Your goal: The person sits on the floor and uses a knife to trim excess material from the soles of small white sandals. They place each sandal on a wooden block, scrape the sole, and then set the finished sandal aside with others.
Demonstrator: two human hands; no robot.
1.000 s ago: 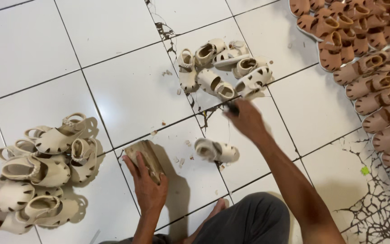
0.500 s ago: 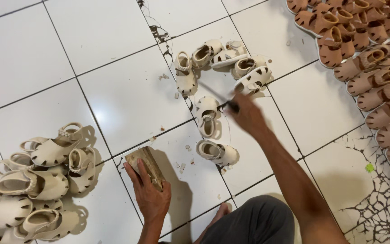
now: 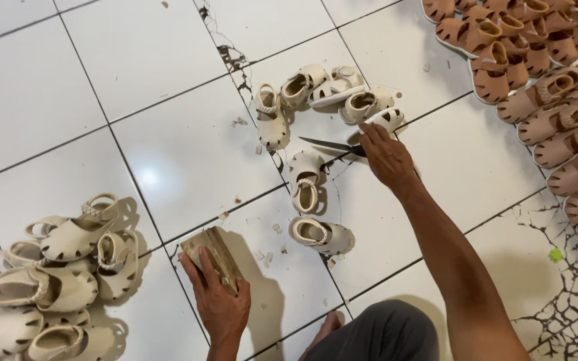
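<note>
Kneeling on cracked white tiles (image 3: 168, 154), right hand (image 3: 386, 157) grips knife (image 3: 332, 144), left hand (image 3: 219, 304) holds block (image 3: 214, 257).

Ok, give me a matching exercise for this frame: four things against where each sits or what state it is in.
Things:
1. wooden block
2. blade
3. brown sandals
4. cream sandal pile

Places or states:
A. rows at the upper right
B. under the left hand
C. heaped at the lower left
D. held in the right hand, pointing left

Pairs: 1-B, 2-D, 3-A, 4-C
</note>
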